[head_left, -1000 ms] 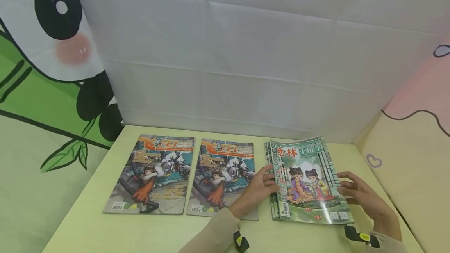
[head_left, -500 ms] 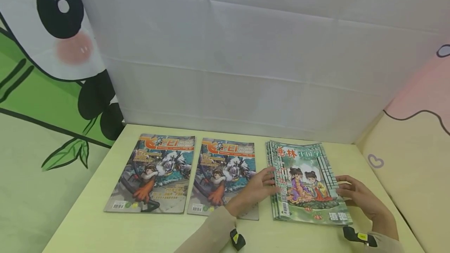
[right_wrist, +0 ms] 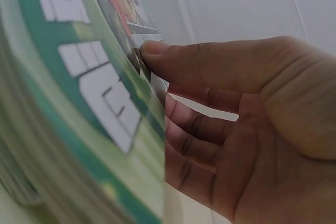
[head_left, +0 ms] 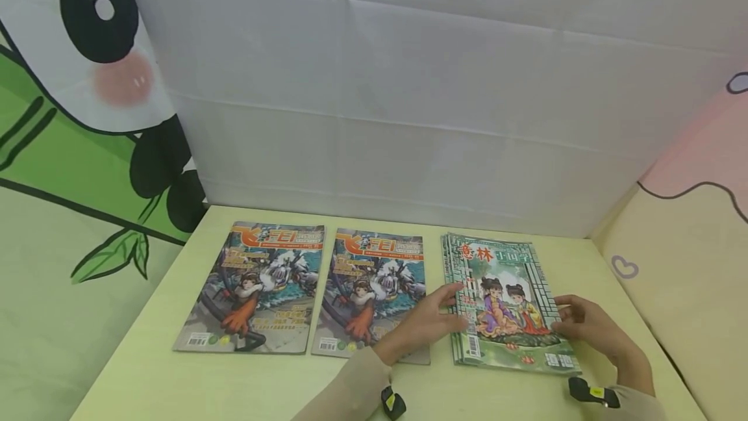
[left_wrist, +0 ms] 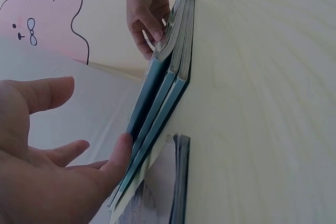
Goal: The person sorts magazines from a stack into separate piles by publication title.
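A stack of three green magazines lies on the right part of the table, spines to the left and slightly fanned. My left hand is at the spine side; in the left wrist view a finger touches the spines, with the thumb held away. At the opposite edge, my right hand pinches the top magazine, its thumb on the cover and the other fingers at the edge, partly hidden behind it. Left of the stack lies a grey-toned FEI magazine, partly covered by my left forearm.
A second FEI magazine lies flat farther left on the pale yellow table. A white sheet rises behind the table, with printed cartoon panels at both sides. Black straps are on both wrists.
The top green magazine has shifted slightly left and lies more squarely over the others. My right hand has moved left with it, its thumb now on the cover. The FEI magazines stay put.
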The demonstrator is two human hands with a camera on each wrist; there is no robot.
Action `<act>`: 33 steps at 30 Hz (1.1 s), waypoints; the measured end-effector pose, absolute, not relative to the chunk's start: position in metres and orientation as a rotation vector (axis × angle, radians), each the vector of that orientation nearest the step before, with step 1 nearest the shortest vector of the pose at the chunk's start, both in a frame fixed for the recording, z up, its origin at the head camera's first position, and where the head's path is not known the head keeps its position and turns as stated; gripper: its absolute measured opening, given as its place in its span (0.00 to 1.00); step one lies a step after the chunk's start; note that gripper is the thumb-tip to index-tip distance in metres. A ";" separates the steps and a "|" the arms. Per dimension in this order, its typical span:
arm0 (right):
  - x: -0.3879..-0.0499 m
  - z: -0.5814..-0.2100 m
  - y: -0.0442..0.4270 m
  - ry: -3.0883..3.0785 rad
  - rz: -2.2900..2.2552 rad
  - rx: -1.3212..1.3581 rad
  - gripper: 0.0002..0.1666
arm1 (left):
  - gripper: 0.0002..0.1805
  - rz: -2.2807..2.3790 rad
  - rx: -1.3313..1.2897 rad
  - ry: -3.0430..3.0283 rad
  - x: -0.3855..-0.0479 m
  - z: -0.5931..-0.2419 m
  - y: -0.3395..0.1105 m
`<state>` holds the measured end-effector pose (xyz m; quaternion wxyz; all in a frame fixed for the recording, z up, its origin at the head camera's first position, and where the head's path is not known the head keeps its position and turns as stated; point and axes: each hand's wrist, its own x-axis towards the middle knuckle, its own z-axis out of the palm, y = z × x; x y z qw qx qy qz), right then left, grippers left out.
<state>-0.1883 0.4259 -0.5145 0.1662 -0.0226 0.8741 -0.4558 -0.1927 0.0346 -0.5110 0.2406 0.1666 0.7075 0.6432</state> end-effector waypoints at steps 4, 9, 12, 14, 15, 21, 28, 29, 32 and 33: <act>-0.189 -0.512 0.424 2.497 -1.267 -0.045 0.37 | 0.42 1.769 0.429 1.892 -0.193 -0.506 0.033; -0.191 -0.503 0.419 2.520 -1.189 -0.039 0.41 | 0.41 1.774 0.421 1.895 -0.195 -0.501 0.029; -0.190 -0.495 0.415 2.576 -1.113 -0.060 0.43 | 0.40 1.772 0.443 1.928 -0.196 -0.500 0.026; -0.189 -0.489 0.411 2.628 -1.058 -0.064 0.45 | 0.39 1.775 0.472 1.939 -0.196 -0.499 0.022; -0.189 -0.487 0.409 2.665 -1.032 -0.067 0.45 | 0.38 1.779 0.477 1.936 -0.197 -0.498 0.019; -0.191 -0.474 0.391 2.845 -0.965 -0.113 0.46 | 0.36 1.814 0.518 1.961 -0.197 -0.497 -0.004; -0.192 -0.457 0.364 2.909 -0.965 -0.169 0.43 | 0.34 1.862 0.429 2.012 -0.197 -0.488 -0.039; -0.192 -0.455 0.359 2.912 -0.972 -0.183 0.42 | 0.34 1.868 0.422 2.031 -0.198 -0.487 -0.046; -0.191 -0.448 0.344 2.923 -0.996 -0.232 0.42 | 0.33 1.886 0.400 2.090 -0.199 -0.482 -0.068; -0.191 -0.446 0.339 2.927 -1.001 -0.246 0.42 | 0.32 1.894 0.393 2.109 -0.200 -0.481 -0.075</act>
